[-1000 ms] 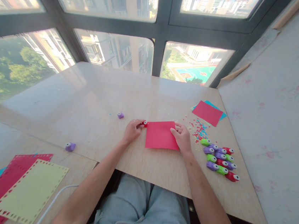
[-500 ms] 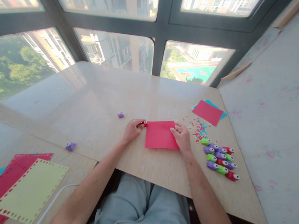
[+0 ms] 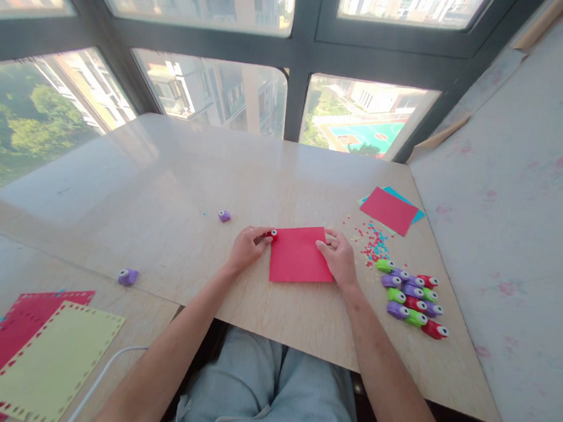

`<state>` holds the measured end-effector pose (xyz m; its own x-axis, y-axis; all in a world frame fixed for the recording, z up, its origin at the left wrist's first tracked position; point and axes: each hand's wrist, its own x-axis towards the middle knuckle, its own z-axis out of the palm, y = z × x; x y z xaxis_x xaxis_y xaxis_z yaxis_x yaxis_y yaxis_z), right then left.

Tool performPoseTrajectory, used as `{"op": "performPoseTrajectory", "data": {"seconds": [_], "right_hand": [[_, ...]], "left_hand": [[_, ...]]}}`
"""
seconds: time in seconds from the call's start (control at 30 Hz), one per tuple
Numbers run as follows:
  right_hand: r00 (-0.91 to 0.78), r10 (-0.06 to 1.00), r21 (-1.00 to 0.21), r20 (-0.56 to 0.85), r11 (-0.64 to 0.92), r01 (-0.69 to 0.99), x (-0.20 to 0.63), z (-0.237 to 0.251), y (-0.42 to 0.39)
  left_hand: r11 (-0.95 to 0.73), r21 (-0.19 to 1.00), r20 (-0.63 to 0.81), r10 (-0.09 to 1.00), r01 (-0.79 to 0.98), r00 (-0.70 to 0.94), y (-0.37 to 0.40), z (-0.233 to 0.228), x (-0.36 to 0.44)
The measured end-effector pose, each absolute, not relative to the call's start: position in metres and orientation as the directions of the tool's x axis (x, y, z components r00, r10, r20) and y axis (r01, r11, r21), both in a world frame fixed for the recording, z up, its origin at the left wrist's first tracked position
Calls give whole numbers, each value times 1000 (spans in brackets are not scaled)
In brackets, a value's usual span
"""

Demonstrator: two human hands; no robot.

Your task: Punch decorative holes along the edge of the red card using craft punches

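Pinching a small red punch (image 3: 271, 234) in the left hand (image 3: 246, 247) at the far left corner of the red sheet (image 3: 300, 254), right hand (image 3: 339, 259) flat on its right edge; sheet lying between both hands, long axis left-right; hardly changed from a second ago, only nudged slightly leftward

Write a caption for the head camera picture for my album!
Left hand holds a small red punch at the red paper, steadied by the right hand.
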<state>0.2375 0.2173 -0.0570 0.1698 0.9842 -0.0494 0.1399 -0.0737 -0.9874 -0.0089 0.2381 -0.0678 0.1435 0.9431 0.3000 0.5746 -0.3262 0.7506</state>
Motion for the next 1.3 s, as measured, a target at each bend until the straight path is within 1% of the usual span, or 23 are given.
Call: {"op": "performPoseTrajectory", "data": {"seconds": [0.17,0.33,0.57,0.73,0.87,0.97,1.13,1.3], "right_hand": [[151,988,-991,-43,-61,118,236,-55,217],[160,983,-985,-87,-108,131,237,-54,216],[215,967,-971,-137,-175,166,237,-53,213],[265,953,-963,-144,-197,183,236,-58,214],[321,935,-948,-149,-227,221,235,-55,213],[333,928,-935,-169,-258,243,234,-51,212],[362,903,-916,-233,-328,230,233,-47,211],[360,881,-907,-308,-386,167,231,-43,209]], "left_hand": [[-369,789,331,929,491,165,236,-69,-9],[-389,803,335,921,452,198,234,-65,-9],[-395,758,345,918,519,195,233,-62,-10],[-374,767,314,927,521,204,231,-60,-12],[-337,784,297,941,522,162,228,-60,-12],[-341,769,310,939,541,151,227,-60,-12],[-380,731,330,924,567,194,225,-57,-14],[-395,708,332,918,586,219,220,-53,-18]]}}
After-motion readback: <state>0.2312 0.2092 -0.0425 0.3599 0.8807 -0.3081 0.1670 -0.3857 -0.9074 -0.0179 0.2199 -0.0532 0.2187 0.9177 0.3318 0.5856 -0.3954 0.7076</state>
